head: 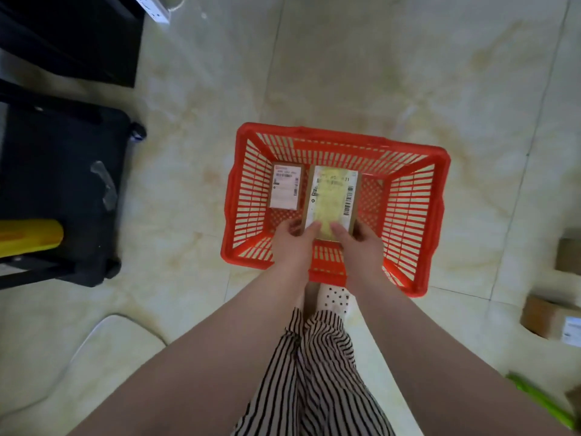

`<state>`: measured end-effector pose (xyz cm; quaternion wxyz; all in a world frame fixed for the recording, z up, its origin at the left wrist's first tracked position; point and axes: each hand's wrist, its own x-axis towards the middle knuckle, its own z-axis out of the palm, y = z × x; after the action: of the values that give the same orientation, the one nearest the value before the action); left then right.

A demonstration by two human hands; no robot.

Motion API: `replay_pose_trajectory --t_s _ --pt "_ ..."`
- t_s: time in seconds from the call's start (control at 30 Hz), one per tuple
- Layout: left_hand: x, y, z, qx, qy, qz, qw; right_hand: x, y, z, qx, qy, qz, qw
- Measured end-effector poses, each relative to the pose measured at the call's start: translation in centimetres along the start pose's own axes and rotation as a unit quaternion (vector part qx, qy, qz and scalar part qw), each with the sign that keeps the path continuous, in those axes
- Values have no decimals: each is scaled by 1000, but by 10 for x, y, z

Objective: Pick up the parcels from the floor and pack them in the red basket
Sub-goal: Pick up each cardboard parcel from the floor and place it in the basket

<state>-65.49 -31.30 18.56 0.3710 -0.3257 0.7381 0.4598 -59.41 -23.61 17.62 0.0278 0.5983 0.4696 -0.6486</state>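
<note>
A red slatted basket [408,215] stands on the tiled floor straight ahead. Inside it, at the left, lies a small brown parcel with a white label [285,190]. Beside it is a longer brown parcel with a yellowish label and barcode [333,199], held over the basket's middle. My left hand [290,243] grips its near left corner and my right hand [358,243] grips its near right corner, thumbs on top. Whether this parcel touches the basket floor cannot be told.
Two more brown parcels lie on the floor at the right edge, one [550,320] with a white label, another [570,256] farther back. A black wheeled case [59,190] and a yellow roll [30,237] stand at left. A green object [540,404] lies at bottom right.
</note>
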Motion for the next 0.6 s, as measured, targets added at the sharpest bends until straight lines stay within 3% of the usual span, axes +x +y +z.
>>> replay_pose_trajectory --t_s 0.23,0.6 --pt "115 -31 40 -63 -25 -30 997 116 49 33 3 -5 1 1000" --pt "211 -66 67 -107 37 -67 991 206 100 65 -31 -5 -19 999"
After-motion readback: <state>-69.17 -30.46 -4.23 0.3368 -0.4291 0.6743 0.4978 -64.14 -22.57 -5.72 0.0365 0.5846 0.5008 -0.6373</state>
